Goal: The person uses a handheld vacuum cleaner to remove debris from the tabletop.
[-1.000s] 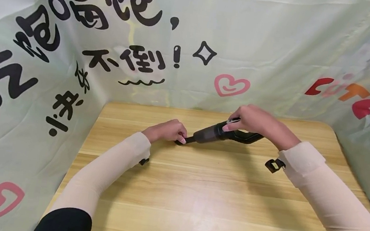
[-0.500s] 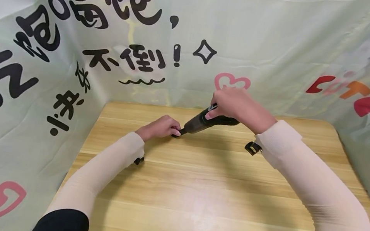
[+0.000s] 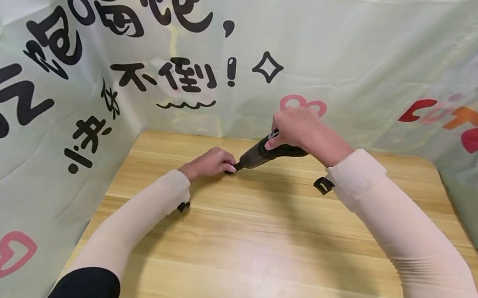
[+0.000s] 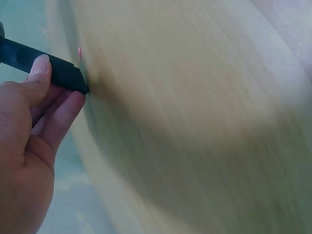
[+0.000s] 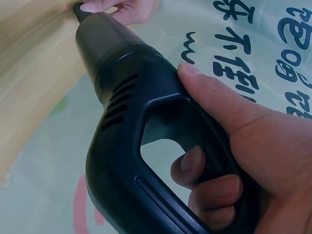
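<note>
A black handheld vacuum cleaner (image 3: 261, 154) with a smoky dust cup slants down to the left above the back of the table. My right hand (image 3: 296, 128) grips its loop handle (image 5: 243, 170), fingers curled through the opening and thumb along the top. At the lower end is a narrow black nozzle (image 4: 58, 73). My left hand (image 3: 210, 161) pinches that nozzle between thumb and fingers, close to its tip. In the left wrist view the tip sits at or just above the tabletop; contact cannot be told. A tiny pink bit (image 4: 79, 52) shows beside the nozzle.
The wooden table (image 3: 261, 252) spreads out in front of me. Pale printed cloth (image 3: 361, 44) hangs behind it and along both sides, close to its edges. A black wrist camera mount (image 3: 324, 185) sticks out below the right cuff.
Since a second ago, my right hand has swung the vacuum's rear left and up, tilting it more steeply. The left hand has shifted slightly back with the nozzle. Little differs over the last half second.
</note>
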A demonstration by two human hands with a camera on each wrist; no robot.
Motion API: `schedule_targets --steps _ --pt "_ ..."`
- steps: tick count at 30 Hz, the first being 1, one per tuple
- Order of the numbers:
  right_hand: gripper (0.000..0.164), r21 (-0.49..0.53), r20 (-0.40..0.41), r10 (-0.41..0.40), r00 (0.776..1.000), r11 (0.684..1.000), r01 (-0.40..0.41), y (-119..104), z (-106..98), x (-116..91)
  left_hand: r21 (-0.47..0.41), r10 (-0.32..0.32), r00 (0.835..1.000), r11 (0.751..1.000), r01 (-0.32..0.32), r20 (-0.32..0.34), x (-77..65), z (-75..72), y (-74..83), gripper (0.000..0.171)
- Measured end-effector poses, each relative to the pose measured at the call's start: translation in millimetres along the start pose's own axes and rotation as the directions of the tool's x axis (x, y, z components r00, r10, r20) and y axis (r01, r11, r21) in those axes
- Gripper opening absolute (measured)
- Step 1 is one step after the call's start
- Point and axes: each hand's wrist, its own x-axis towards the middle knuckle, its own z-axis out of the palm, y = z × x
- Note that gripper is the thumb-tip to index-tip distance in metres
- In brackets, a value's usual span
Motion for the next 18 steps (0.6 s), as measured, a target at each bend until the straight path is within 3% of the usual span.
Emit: schedule_targets --steps 7,18 --pt "0.037 -0.039 0.033 0.023 0.999 0.999 -0.022 6 -3 -1 -0.007 -0.001 1.000 1.000 0.001 0.014 6.1 -0.6 3.5 0.015" --pt "0.042 -0.019 0.032 -0.002 0.999 1.000 0.002 17 5 -11 -0.026 0.000 0.997 1.000 0.002 0.080 12.9 0.8 11.2 0.016"
